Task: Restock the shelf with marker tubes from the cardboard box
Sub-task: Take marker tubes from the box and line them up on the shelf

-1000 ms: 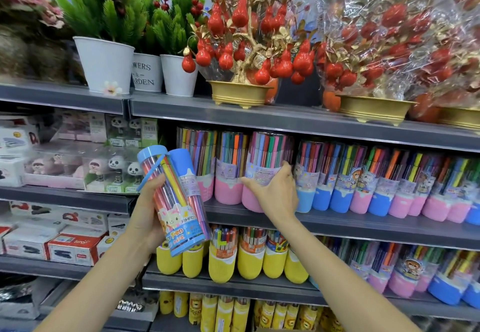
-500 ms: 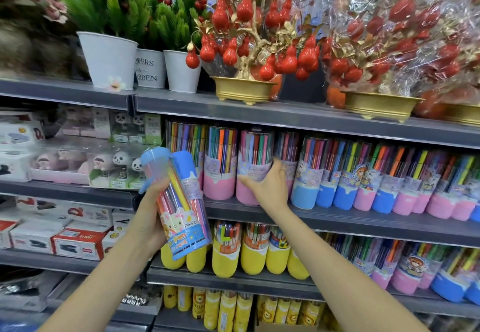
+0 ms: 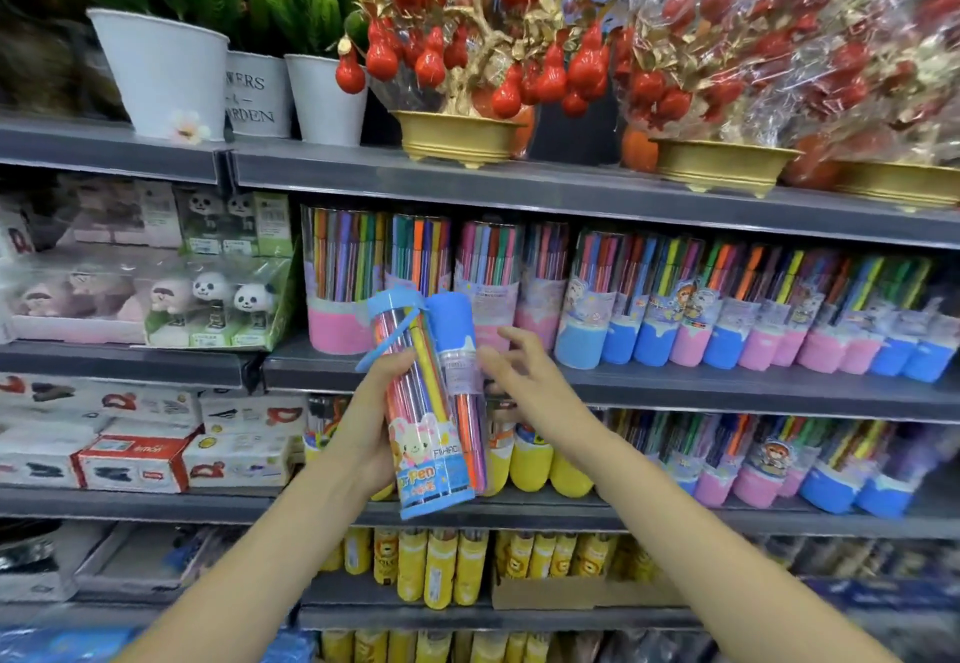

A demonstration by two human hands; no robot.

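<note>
Blue-capped marker tubes (image 3: pixel 431 402), left hand (image 3: pixel 363 434) gripping

Grey metal shop shelving (image 3: pixel 571 189) in tiers; top tier carries white plant pots (image 3: pixel 161 70) and gold bowls (image 3: pixel 457 140) of red ornamental fruit, left bay stacked with panda figurine boxes (image 3: pixel 228 299), evenly lit.

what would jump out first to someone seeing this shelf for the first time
Most likely the two blue-capped marker tubes at centre, gripped by the left hand, with the right hand open beside them. Behind them a long row of pink- and blue-based marker tubs fills the middle shelf. On the top shelf, gold trees hung with glossy red gourds catch the eye, some wrapped in cellophane.
</note>
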